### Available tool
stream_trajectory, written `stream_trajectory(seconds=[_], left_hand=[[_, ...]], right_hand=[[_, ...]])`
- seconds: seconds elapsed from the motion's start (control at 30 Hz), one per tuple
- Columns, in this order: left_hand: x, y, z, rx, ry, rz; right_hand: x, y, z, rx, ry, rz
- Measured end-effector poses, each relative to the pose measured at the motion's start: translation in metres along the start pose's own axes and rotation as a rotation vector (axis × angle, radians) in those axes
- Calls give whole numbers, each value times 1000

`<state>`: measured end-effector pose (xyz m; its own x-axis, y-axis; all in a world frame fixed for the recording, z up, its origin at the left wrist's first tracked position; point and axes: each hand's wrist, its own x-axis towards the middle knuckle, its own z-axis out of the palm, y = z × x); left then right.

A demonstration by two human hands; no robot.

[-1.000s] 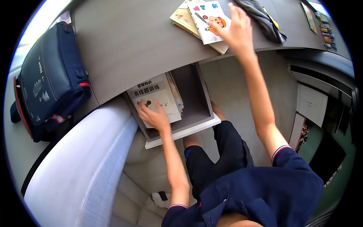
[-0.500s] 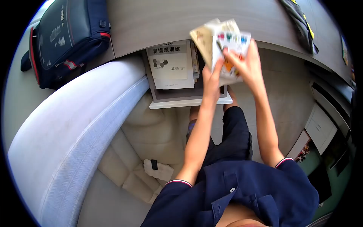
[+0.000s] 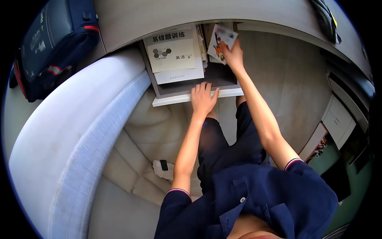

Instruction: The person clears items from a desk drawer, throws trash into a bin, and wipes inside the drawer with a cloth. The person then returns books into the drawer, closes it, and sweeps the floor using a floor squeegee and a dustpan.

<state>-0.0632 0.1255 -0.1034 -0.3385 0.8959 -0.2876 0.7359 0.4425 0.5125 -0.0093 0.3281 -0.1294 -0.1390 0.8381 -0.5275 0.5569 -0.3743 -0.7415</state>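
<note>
My right hand (image 3: 233, 55) is closed on a small booklet (image 3: 221, 42) with a white cover and colourful pictures, tilted over the right part of the open drawer (image 3: 218, 84). Under it, the edge of a paler booklet shows. My left hand (image 3: 203, 98) lies over the drawer's white front panel (image 3: 174, 99), fingers stretched across the rim and thumb apart. Left of the booklet, a stack with a workbook (image 3: 173, 51) bearing Chinese print and dark hexagons on top fills that side of the drawer. More paper edges stand beside the stack.
A desk top (image 3: 159, 12) runs above the drawer. On the left are a dark blue backpack (image 3: 51, 47) and a pale blue padded backrest (image 3: 87, 131). A beige seat (image 3: 147, 139) holds a white cloth-like item (image 3: 163, 169). A dark bag (image 3: 327, 24) lies at the upper right.
My left hand has let go of the booklets and come down to the drawer front. My right hand has lowered the colourful booklet into the drawer's right side. The view has shifted slightly.
</note>
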Motion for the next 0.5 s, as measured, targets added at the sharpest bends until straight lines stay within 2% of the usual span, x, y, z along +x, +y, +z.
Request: stream_trajectory(seconds=[0.03, 0.13, 0.2, 0.27, 0.3, 0.33, 0.4, 0.43, 0.5], left_hand=[[-1, 0, 0, -1, -2, -2], [-1, -3, 3, 15, 2, -13], [-3, -7, 6, -11, 7, -15], [-3, -10, 6, -32, 8, -5], [-5, -9, 5, -55, 23, 3], [-10, -6, 4, -54, 21, -3], [-20, 1, 1, -211, 120, -151], [-27, 2, -2, -222, 87, -163], [-31, 1, -3, -178, 78, -140]], right_hand=[[22, 34, 23, -82, 114, -193], [53, 42, 53, -65, 218, -311], [60, 30, 50, 220, 50, -165], [69, 35, 57, 175, -21, -45], [80, 49, 60, 175, -73, -35], [65, 35, 54, 174, -78, -32], [40, 7, 42, -44, 80, -162], [38, 26, 46, -348, 198, -350], [23, 33, 54, -382, 244, -379]])
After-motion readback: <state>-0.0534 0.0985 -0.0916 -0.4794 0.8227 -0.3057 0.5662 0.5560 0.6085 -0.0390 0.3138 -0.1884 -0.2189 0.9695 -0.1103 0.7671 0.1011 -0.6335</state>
